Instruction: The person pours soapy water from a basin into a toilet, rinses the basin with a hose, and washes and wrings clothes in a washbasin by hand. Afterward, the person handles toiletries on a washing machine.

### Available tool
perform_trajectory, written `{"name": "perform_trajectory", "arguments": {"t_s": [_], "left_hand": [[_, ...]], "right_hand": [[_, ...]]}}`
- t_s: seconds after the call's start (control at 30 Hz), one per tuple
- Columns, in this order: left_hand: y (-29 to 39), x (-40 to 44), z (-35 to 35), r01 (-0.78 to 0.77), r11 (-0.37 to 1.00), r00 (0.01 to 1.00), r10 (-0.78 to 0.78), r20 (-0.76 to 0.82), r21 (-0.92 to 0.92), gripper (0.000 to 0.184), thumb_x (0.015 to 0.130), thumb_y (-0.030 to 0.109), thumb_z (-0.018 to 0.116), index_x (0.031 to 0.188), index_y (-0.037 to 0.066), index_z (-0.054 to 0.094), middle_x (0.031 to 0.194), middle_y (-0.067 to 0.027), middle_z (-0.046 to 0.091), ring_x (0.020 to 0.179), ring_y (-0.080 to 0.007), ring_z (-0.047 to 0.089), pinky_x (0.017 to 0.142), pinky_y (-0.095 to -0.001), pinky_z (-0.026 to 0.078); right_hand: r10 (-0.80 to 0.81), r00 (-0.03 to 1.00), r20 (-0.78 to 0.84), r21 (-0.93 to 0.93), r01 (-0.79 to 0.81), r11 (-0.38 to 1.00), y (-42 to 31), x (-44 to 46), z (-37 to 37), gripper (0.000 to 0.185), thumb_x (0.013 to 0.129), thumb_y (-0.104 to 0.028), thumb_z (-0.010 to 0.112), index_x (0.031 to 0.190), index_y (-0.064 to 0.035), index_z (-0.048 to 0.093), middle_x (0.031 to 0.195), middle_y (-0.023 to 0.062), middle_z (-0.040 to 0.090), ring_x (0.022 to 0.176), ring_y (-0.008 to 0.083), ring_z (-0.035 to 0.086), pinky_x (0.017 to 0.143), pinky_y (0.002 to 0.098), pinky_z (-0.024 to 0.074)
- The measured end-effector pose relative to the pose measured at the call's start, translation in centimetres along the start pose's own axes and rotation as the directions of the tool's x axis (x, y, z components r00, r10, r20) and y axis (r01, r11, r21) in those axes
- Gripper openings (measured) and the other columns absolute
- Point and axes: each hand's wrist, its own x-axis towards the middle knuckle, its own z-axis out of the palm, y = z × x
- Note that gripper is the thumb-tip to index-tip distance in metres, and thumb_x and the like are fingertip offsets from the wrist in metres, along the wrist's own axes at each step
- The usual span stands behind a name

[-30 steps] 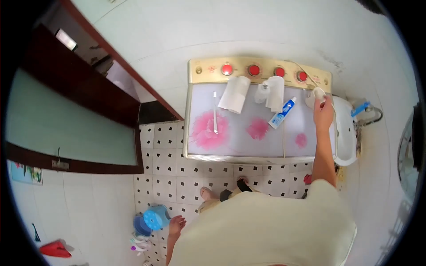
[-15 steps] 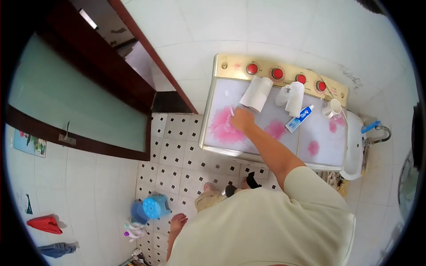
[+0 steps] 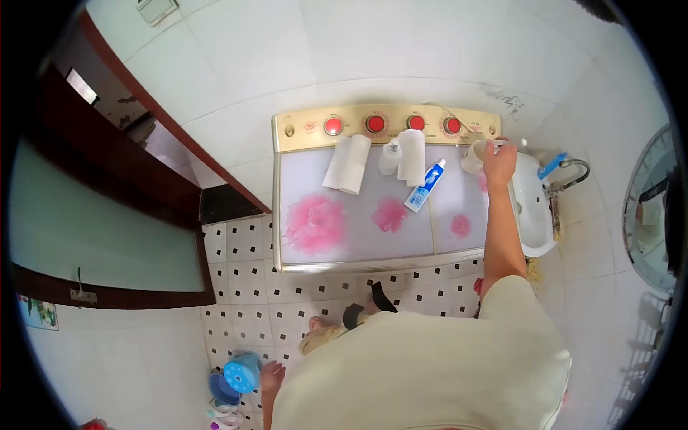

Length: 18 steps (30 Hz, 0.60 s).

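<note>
My right hand [image 3: 499,163] is at the right end of the washing machine top [image 3: 373,233], its fingers bent at the rim of a white cup [image 3: 473,156]. Something thin and pale shows by the fingertips; the hand hides most of it, so I cannot tell whether it is the cup or something else that they grip. Left of the cup lies a blue and white toothpaste tube [image 3: 426,188]. My left hand [image 3: 272,375] hangs low beside a blue stool [image 3: 242,373], empty, its fingers loosely apart.
On the machine lie a white paper roll [image 3: 347,165] and another white roll [image 3: 411,159], with a white pump bottle [image 3: 390,158] between. Red knobs [image 3: 375,124] line its back. A sink [image 3: 534,215] with a tap [image 3: 577,168] adjoins on the right. A door [image 3: 107,215] stands at left.
My right hand has gone from the machine's left part, where it held a thin white stick, rightward to the cup. The view has shifted right. My left hand still hangs low.
</note>
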Motion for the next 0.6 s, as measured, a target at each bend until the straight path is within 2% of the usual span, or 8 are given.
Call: {"name": "perform_trajectory", "arguments": {"t_s": [0.03, 0.07, 0.13, 0.2, 0.27, 0.43, 0.53, 0.6], "left_hand": [[1.9, -1.8, 2.5, 0.027, 1.0, 0.999, -0.027, -0.019, 0.003, 0.031, 0.081, 0.018, 0.05, 0.108, 0.002, 0.05, 0.097, -0.0132, 0.057, 0.084, -0.0235, 0.057, 0.072, -0.0302, 0.047], [3.8, -3.6, 5.0, -0.016, 0.994, 1.0, 0.015, 0.008, 0.104, 0.03, 0.081, 0.018, 0.05, 0.107, 0.003, 0.05, 0.096, -0.0123, 0.057, 0.083, -0.0219, 0.057, 0.072, -0.029, 0.047], [5.7, -5.9, 8.2, -0.177, 0.938, 0.983, 0.15, 0.109, 0.3, 0.029, 0.081, 0.019, 0.051, 0.105, 0.003, 0.05, 0.095, -0.0107, 0.057, 0.08, -0.0187, 0.056, 0.07, -0.0267, 0.046], [4.2, -4.3, 7.2, -0.466, 0.778, 0.879, 0.355, 0.318, 0.421, 0.029, 0.08, 0.018, 0.05, 0.105, 0.003, 0.05, 0.093, -0.0097, 0.058, 0.079, -0.0177, 0.057, 0.069, -0.0263, 0.046], [3.7, -3.7, 7.3, -0.316, 0.882, 0.94, 0.242, 0.239, 0.348, 0.029, 0.079, 0.017, 0.05, 0.105, 0.003, 0.05, 0.093, -0.0095, 0.058, 0.078, -0.0178, 0.057, 0.069, -0.0262, 0.046], [2.0, -2.6, 5.0, -0.427, 0.772, 0.898, 0.301, 0.321, 0.471, 0.03, 0.079, 0.016, 0.049, 0.105, 0.001, 0.049, 0.093, -0.0113, 0.057, 0.078, -0.0195, 0.058, 0.067, -0.0258, 0.047], [1.4, -2.5, 4.1, -0.35, 0.829, 0.931, 0.256, 0.261, 0.435, 0.032, 0.079, 0.015, 0.049, 0.107, -0.001, 0.048, 0.093, -0.0137, 0.057, 0.077, -0.0218, 0.058, 0.068, -0.0273, 0.049], [0.7, -1.6, 3.1, -0.194, 0.929, 0.976, 0.15, 0.159, 0.314, 0.034, 0.08, 0.014, 0.048, 0.109, -0.003, 0.048, 0.094, -0.0153, 0.057, 0.076, -0.0234, 0.058, 0.07, -0.0291, 0.05]], "right_hand": [[-0.041, 0.999, -0.005, -0.125, 0.04, 0.991, 1.9, -0.2, 1.5, 0.027, 0.073, -0.024, 0.06, 0.083, 0.0007, 0.059, 0.087, 0.0196, 0.056, 0.081, 0.0336, 0.055, 0.071, 0.041, 0.0442], [0.008, 0.997, 0.081, -0.135, 0.003, 0.991, 2.9, -0.4, 2.4, 0.029, 0.072, -0.025, 0.061, 0.085, 0.0008, 0.059, 0.09, 0.0201, 0.055, 0.085, 0.0343, 0.053, 0.074, 0.0415, 0.0434], [0.108, 0.962, 0.249, -0.159, -0.07, 0.985, 4.1, -0.8, 3.6, 0.033, 0.07, -0.026, 0.062, 0.089, 0.001, 0.058, 0.096, 0.0212, 0.053, 0.092, 0.0357, 0.051, 0.079, 0.0426, 0.0417], [0.147, 0.962, 0.232, -0.122, -0.121, 0.985, 3.2, -0.9, 3.3, 0.038, 0.069, -0.028, 0.063, 0.094, -0.0002, 0.057, 0.096, 0.021, 0.053, 0.092, 0.0355, 0.051, 0.08, 0.042, 0.0416], [0.15, 0.963, 0.224, -0.06, -0.14, 0.988, 2.9, -0.8, 3.3, 0.042, 0.068, -0.028, 0.064, 0.099, -0.0013, 0.056, 0.097, 0.0211, 0.053, 0.092, 0.0355, 0.051, 0.081, 0.0417, 0.0414], [0.094, 0.965, 0.247, 0.073, -0.115, 0.991, 3.6, -0.6, 4.2, 0.043, 0.067, -0.026, 0.067, 0.102, -0.0047, 0.056, 0.099, 0.0205, 0.053, 0.096, 0.0347, 0.049, 0.082, 0.041, 0.0408], [-0.006, 0.913, 0.407, -0.078, 0.041, 0.996, 2.5, -0.1, 3.0, 0.048, 0.065, -0.025, 0.069, 0.108, -0.0077, 0.054, 0.107, 0.0191, 0.051, 0.102, 0.034, 0.048, 0.085, 0.0394, 0.0401], [0.029, 0.879, 0.477, -0.146, 0.046, 0.988, 1.4, -0.1, 1.8, 0.051, 0.067, -0.022, 0.067, 0.114, -0.0103, 0.051, 0.112, 0.0176, 0.049, 0.106, 0.0335, 0.046, 0.087, 0.0411, 0.0397]]}}
